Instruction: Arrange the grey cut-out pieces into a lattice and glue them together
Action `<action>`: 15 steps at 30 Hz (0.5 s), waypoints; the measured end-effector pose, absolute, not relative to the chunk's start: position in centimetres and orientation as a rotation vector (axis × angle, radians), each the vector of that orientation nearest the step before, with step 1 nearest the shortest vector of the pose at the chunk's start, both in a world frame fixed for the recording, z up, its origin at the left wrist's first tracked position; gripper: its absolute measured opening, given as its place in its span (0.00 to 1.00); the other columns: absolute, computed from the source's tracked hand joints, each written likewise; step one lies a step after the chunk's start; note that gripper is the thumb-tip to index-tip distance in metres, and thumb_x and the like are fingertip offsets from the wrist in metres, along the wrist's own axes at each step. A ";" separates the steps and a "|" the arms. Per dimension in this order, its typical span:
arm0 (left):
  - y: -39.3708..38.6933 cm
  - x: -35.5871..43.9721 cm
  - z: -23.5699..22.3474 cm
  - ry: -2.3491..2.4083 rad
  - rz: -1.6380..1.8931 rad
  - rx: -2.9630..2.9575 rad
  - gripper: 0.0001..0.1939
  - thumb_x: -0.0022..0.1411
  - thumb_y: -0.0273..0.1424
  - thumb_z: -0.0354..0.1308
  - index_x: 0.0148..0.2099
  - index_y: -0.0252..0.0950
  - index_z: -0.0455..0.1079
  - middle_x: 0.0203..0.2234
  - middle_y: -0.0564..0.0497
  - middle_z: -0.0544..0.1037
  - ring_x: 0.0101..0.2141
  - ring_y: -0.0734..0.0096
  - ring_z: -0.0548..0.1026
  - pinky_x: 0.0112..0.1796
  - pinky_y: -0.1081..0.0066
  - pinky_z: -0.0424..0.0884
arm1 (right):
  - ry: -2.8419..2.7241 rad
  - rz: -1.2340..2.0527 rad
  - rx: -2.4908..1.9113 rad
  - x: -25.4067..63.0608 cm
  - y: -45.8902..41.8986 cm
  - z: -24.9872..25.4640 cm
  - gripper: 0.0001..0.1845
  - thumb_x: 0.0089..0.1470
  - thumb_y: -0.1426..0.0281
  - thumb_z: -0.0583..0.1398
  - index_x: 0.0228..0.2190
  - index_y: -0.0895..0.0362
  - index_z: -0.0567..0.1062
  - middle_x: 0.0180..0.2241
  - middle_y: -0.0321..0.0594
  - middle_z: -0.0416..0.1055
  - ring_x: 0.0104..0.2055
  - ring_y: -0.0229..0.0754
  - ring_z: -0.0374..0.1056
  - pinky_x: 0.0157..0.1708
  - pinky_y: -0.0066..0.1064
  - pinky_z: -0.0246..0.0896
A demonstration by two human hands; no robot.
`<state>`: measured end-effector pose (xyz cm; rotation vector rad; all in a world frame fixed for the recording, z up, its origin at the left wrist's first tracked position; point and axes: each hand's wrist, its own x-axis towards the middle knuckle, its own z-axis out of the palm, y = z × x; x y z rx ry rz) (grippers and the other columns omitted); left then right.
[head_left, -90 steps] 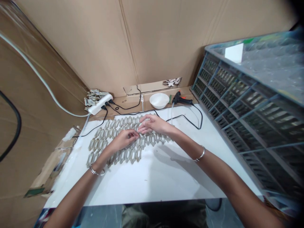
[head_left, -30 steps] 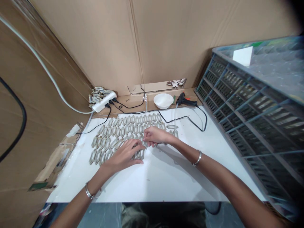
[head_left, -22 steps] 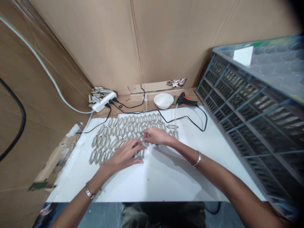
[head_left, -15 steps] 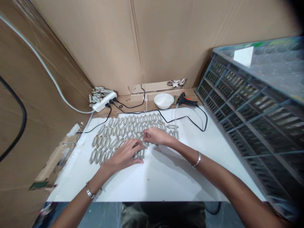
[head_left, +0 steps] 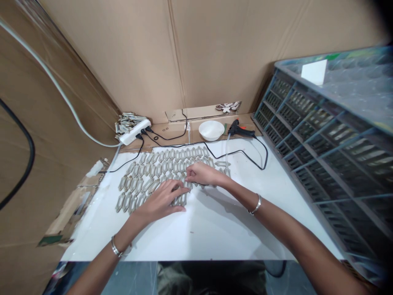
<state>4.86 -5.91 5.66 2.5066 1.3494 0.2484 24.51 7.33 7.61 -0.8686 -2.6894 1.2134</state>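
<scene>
Rows of small grey-beige elongated hexagonal frames [head_left: 167, 166] with open centres lie on the white tabletop [head_left: 215, 229]. Over the front row, at its right end, rests my left hand [head_left: 164, 200]; its thumb is apart from the fingers, and the fingertips touch the frames there. My right hand [head_left: 202, 174] sits just beyond it with fingers curled into a pinch above the second and third rows. Whatever is between those fingertips is hidden. Each wrist wears a silver bangle.
Behind the rows are a white bowl [head_left: 211, 130] and a black glue gun [head_left: 241, 129] with its cord across the table. A white power strip [head_left: 135, 132] stands at back left beside a pile of pieces. A large plastic crate [head_left: 307, 135] borders the right side.
My right hand has shifted very slightly, still pinched over the rows. My left hand stays where it was.
</scene>
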 end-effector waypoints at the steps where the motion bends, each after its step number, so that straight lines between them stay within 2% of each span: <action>1: -5.9 4.9 5.7 1.348 0.244 2.508 0.28 0.63 0.49 0.55 0.62 0.45 0.63 0.52 0.43 0.67 0.50 0.54 0.66 0.49 0.59 0.63 | -2.701 1.200 -0.868 24.5 7.3 7.6 0.05 0.53 0.70 0.62 0.28 0.59 0.76 0.22 0.35 0.70 0.25 0.34 0.63 0.24 0.23 0.48; 7: -5.9 5.0 5.8 1.340 0.300 2.511 0.28 0.63 0.49 0.56 0.61 0.44 0.64 0.50 0.43 0.68 0.49 0.55 0.67 0.49 0.59 0.64 | -2.818 0.977 -0.951 24.4 6.6 8.0 0.03 0.52 0.70 0.62 0.29 0.57 0.76 0.28 0.38 0.74 0.31 0.38 0.66 0.25 0.26 0.45; 11: -5.9 4.9 5.8 1.347 0.312 2.502 0.28 0.63 0.48 0.57 0.61 0.44 0.65 0.50 0.43 0.69 0.49 0.55 0.67 0.49 0.59 0.64 | -2.908 0.778 -1.001 24.1 6.3 8.0 0.07 0.53 0.66 0.62 0.34 0.56 0.75 0.30 0.41 0.75 0.33 0.42 0.68 0.25 0.28 0.43; 15: -6.0 4.9 5.8 1.361 0.280 2.499 0.28 0.63 0.49 0.56 0.61 0.44 0.64 0.51 0.43 0.69 0.50 0.54 0.67 0.50 0.59 0.63 | -2.908 0.736 -0.993 24.0 6.2 7.9 0.10 0.54 0.64 0.62 0.37 0.55 0.74 0.30 0.41 0.75 0.32 0.42 0.67 0.26 0.28 0.42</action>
